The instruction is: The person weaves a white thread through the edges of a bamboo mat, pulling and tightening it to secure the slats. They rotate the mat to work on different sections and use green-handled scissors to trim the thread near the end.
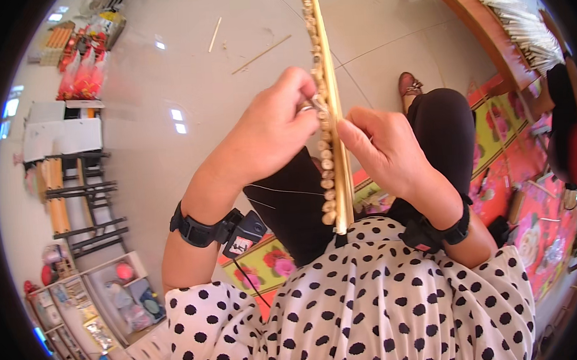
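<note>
A long, narrow straw-coloured bundle of strips (341,178) runs upright through the middle, from the top of the picture down to my waist. Along its left side sits a row of small, rounded beige pieces (327,165), like rolled or knotted ends. My left hand (273,126) pinches at this row, thumb and forefinger together on a small pale piece I cannot name. Something shiny shows by its fingers. On the other side, my right hand (387,143) is closed, its thumb against the bundle's right edge; its curled fingertips are hidden. Thin pale strands (282,189) cross my dark trouser leg.
Loose thin sticks (262,54) and scraps lie on the tiled floor ahead. A wooden table (478,24) at the far right bears many white rolls (520,25). Left are black racks (89,195), red bags (84,76) and a compartmented drawer unit (81,305). Flowered cloth (529,227) lies right.
</note>
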Available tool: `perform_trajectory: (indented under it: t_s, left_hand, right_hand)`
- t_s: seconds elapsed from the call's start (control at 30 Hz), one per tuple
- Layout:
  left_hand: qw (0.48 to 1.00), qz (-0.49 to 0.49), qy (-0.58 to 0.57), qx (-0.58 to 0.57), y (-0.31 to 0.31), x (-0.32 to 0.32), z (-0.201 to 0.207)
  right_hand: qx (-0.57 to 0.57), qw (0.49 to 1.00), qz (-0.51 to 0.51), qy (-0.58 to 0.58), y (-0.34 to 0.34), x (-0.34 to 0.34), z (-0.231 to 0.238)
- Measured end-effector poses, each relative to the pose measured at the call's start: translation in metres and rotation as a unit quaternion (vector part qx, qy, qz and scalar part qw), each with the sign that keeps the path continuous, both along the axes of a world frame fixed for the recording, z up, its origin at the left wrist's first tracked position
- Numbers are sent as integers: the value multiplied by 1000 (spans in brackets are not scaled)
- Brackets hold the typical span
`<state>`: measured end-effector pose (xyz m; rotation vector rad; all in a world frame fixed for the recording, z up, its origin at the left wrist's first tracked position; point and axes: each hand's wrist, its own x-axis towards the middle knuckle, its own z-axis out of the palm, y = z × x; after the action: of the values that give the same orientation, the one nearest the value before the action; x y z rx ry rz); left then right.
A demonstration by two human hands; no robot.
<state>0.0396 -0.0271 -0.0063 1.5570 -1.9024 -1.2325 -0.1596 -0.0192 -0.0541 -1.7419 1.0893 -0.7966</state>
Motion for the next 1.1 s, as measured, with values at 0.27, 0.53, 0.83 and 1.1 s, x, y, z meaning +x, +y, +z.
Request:
perform_trajectory:
  t_s: [0.27, 0.53, 0.83, 1.1]
  left_hand:
    - [971, 110, 154, 148, 12, 40, 11]
    - [973, 181, 66, 125, 21, 20, 21]
    - [963, 245, -4, 111, 25, -7, 27]
    - [953, 293, 3, 72, 35, -10, 23]
  right_hand:
    - [-4, 995, 99, -30, 26, -15, -39]
    - [-118, 940, 309, -87, 41, -23, -37]
    - [-155, 912, 373, -73, 47, -28, -41]
    - [-157, 891, 419, -75, 52, -28, -43]
